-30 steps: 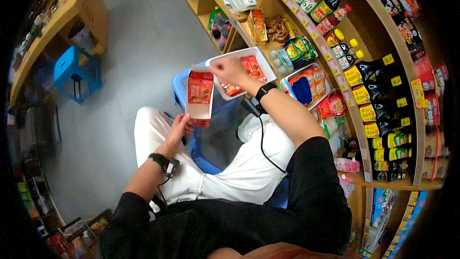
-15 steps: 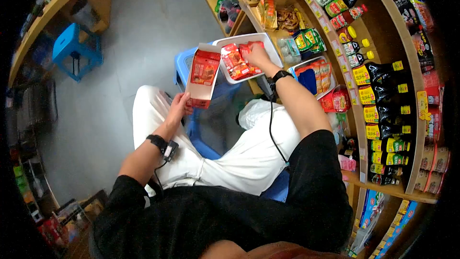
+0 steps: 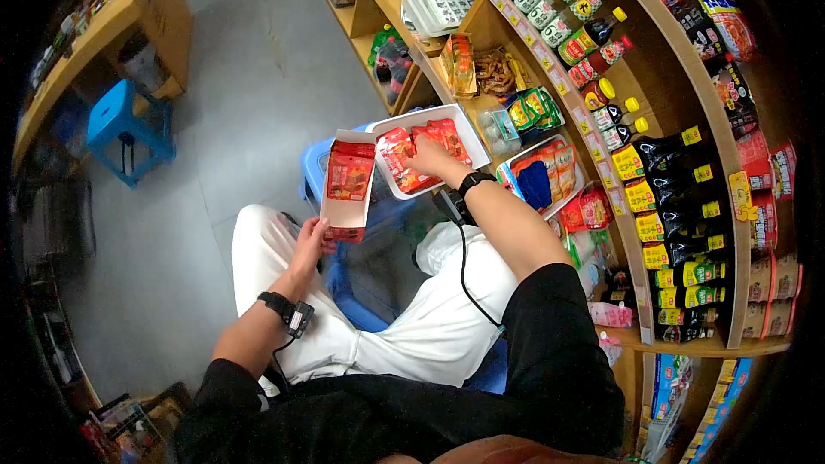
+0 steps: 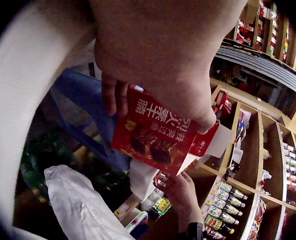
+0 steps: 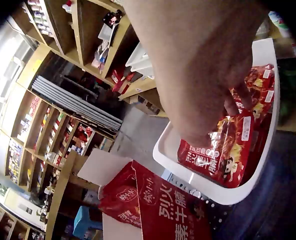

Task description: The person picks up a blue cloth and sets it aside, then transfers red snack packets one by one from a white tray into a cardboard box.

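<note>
My left hand grips the lower end of a red and white box, its flaps spread; red packets show inside it. In the left wrist view the thumb and fingers of the left hand hold the printed red box by its edges. My right hand is in the white tray, just right of the box. In the right wrist view the fingers of the right hand are curled at a red packet lying among others in the tray.
Under the tray and box stands a blue stool. Shelves with bottles rise on the right, beside another tray of packets. A second blue stool stands on the floor at the left. A white bag lies by the right leg.
My right hand moved from the box's top edge into the tray and now lies farther left over the packets there. The left hand keeps its hold on the box, and the head view has shifted.
</note>
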{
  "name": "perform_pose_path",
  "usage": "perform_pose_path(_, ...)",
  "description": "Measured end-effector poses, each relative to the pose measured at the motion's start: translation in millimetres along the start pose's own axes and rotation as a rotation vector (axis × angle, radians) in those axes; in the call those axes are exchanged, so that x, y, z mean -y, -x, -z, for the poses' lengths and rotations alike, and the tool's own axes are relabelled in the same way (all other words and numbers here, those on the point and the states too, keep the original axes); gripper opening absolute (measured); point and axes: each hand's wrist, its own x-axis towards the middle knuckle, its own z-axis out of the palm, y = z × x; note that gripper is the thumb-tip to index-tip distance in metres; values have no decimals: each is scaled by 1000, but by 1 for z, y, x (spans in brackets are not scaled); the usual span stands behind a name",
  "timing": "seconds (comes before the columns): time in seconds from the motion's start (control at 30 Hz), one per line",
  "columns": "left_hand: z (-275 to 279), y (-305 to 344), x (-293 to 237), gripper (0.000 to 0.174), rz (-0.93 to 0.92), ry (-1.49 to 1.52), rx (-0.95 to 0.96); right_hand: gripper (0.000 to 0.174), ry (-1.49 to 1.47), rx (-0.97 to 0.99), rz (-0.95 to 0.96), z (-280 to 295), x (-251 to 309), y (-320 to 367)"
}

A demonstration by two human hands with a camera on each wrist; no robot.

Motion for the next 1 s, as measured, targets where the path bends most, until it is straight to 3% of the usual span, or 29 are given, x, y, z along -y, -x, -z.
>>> perform_pose_path(0.2, -1, 2, 0, 62, -16, -36, -6, 57, 0, -22, 18, -6, -4, -3)
perform_pose_path(0.5, 4, -5, 9, 64, -4, -24, 5, 24, -135, -28, 132, -3, -1, -7)
perform_pose_path(0.7, 1, -2, 4, 64, 13, -57, -8, 20, -451, -190, 33, 2, -18, -12)
perform_pose_path(0.77, 0, -1, 2, 63, 4, -65, 3, 15, -422, -122, -34, 28, -4, 11)
perform_pose_path(0.83, 1, 0, 1, 62, -6, -70, 11, 23, -1038, -96, -130, 26, -14, 12)
perform_pose_path(0.87, 1, 0, 0, 61, -3, -71, 21, 14, -1204, 6, -138, 29, -21, 9)
perform_pose_path(0.97, 0, 1, 2, 60, -4, -82, 31, 10, -1475, 22, -63, 50, -20, 31)
perform_pose_path(1.0, 1, 1, 3, 59, -7, -90, 32, 12, -1409, 13, -42, 55, -20, 32)
